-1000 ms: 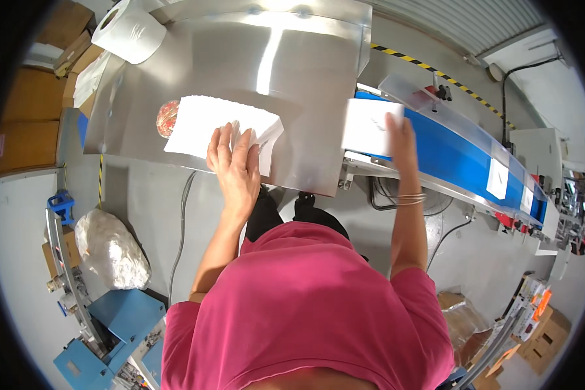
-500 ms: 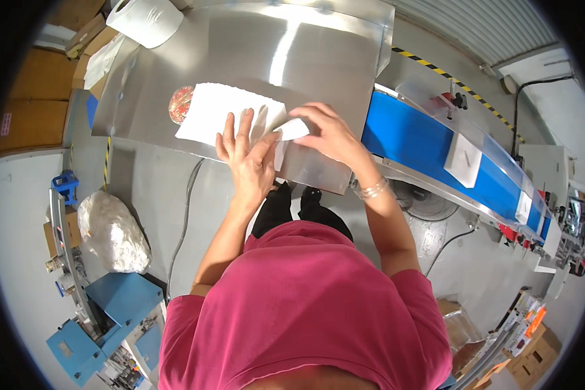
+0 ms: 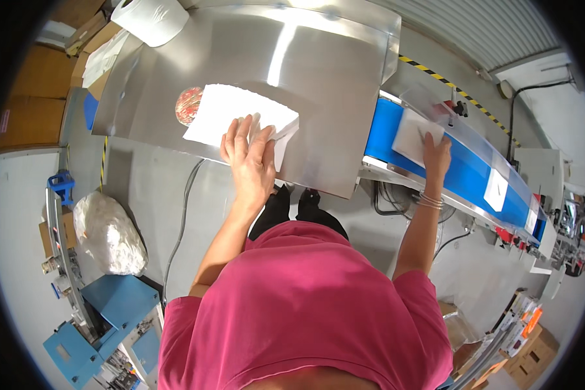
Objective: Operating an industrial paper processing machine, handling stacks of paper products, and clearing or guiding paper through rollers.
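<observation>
The hands are well apart. Toward eleven o'clock, the left hand [image 3: 248,159] lies, fingers extended, on white paper sheets [image 3: 224,112] on the steel table [image 3: 335,97]; toward two o'clock, the right hand [image 3: 437,156] touches a white sheet [image 3: 409,134] on the blue conveyor belt [image 3: 383,133], its grip unclear.

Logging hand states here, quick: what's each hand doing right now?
Left hand: open, laid on white paper on the metal table.
Right hand: touching a white sheet on the blue belt; open or closed cannot be told.
</observation>
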Available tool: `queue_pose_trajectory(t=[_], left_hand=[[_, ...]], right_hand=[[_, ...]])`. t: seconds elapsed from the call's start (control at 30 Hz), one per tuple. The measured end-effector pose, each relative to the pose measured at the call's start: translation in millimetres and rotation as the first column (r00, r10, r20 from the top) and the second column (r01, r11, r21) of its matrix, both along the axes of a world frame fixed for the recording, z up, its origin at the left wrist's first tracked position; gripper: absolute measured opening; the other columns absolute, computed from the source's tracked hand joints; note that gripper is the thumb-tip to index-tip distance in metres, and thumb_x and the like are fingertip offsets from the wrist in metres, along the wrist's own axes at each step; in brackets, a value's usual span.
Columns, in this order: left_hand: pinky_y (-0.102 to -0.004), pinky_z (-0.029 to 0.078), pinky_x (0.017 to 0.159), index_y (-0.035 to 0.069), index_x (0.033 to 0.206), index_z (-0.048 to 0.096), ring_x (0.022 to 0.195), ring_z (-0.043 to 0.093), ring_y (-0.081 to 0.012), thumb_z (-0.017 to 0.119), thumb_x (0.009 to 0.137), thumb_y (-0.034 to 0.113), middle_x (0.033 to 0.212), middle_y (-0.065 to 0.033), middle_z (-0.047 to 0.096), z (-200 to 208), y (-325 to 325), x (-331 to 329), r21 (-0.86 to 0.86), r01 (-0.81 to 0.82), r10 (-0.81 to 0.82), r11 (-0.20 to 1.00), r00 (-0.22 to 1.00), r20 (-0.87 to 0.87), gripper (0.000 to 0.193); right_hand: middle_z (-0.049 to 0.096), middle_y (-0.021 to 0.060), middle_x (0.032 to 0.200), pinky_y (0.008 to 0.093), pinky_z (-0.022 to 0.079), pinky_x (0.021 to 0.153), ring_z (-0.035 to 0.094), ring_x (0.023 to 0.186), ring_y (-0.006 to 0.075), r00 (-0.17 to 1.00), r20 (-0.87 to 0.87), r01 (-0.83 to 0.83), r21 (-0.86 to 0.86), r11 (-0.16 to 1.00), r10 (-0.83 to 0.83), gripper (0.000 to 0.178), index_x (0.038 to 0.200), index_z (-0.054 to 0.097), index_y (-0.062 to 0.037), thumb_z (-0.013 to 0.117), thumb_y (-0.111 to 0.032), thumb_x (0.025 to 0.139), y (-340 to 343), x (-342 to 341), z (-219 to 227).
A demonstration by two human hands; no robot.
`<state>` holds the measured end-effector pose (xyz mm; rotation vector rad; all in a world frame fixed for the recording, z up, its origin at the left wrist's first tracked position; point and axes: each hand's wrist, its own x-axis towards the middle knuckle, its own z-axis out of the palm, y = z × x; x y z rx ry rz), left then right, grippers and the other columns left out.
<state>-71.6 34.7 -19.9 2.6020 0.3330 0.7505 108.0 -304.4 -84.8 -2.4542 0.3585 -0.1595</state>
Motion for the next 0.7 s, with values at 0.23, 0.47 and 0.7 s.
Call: queue_pose_trajectory(t=[0.23,0.47,0.7], left_hand=[[-0.0525,0.013,0.106,0.011,0.097,0.065,0.130,0.027,-0.0381,0.064,0.075,0.002,0.133,-0.0151,0.042,0,2,2,-0.048,0.037,-0.038,0.998,0.999,-0.022,0.024],[-0.0526,0.011,0.107,0.008,0.111,0.060,0.133,0.022,-0.0381,0.063,0.079,0.011,0.140,-0.0156,0.034,10,9,3,-0.066,0.057,-0.058,0.996,0.998,-0.019,0.032],[-0.0465,0.028,0.101,0.007,0.109,0.062,0.124,0.035,-0.0359,0.065,0.078,0.005,0.129,-0.0141,0.045,-2,21,2,0.034,0.062,-0.063,0.997,0.998,0.018,0.032]], right_hand=[[0.054,0.0112,0.117,0.0348,0.046,0.085,0.054,0.105,0.0248,0.592,0.160,-0.804,0.194,0.562,0.790,0.048,0.114,0.055,-0.0095,0.075,-0.018,0.071,124,-35,57],[0.048,0.0112,0.125,0.0290,0.045,0.087,0.052,0.104,0.0194,0.411,0.228,-0.888,0.317,0.332,0.883,0.045,0.121,0.047,-0.0044,0.066,-0.019,0.082,184,-43,9],[0.061,0.0091,0.087,0.0264,0.045,0.068,0.055,0.076,0.0131,0.914,0.002,-0.348,0.520,0.780,0.407,0.041,0.102,0.054,0.0053,0.062,-0.031,0.086,92,-29,18]])
